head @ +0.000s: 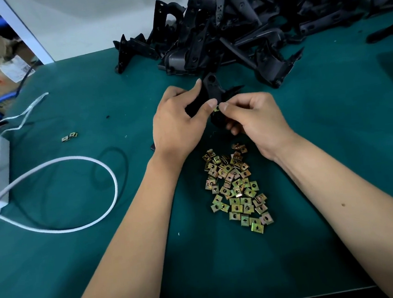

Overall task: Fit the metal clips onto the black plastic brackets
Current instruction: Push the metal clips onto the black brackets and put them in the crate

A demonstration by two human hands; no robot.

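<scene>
Above the middle of the green worktop point(308, 139), the left hand point(176, 124) grips a black plastic bracket point(210, 90) with curled fingers, while the right hand point(254, 120) pinches one small brass-coloured metal clip point(216, 108) against the bracket between thumb and forefinger. A loose heap of the same square metal clips point(238, 188) lies near the front edge between the forearms, and a big pile of black plastic brackets point(239, 26) fills the far edge. Two stray clips point(69, 137) and a looped white cable point(76, 195) lie toward the left edge.
</scene>
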